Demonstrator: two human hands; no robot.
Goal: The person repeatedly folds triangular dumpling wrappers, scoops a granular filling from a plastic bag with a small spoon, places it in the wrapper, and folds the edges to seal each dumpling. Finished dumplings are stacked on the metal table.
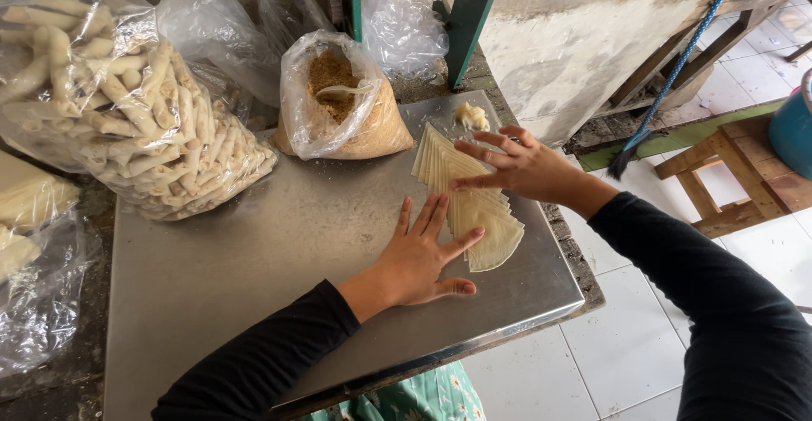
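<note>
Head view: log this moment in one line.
left hand: flat beside wrappers | right hand: fingertips on wrappers | surface: metal table

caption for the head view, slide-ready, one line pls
Left hand and right hand press flat on fanned dough wrappers on a steel table, beside a bag of crumbs.

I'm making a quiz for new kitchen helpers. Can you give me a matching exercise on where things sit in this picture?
Things:
1. wrappers
2. crumb bag
3. roll bag
4. stool

Places:
A. on the tiled floor, far right
B. fanned out under both hands
C. far left, piled high
D. at the tray's back edge, open

Pairs: 1-B, 2-D, 3-C, 4-A
</note>
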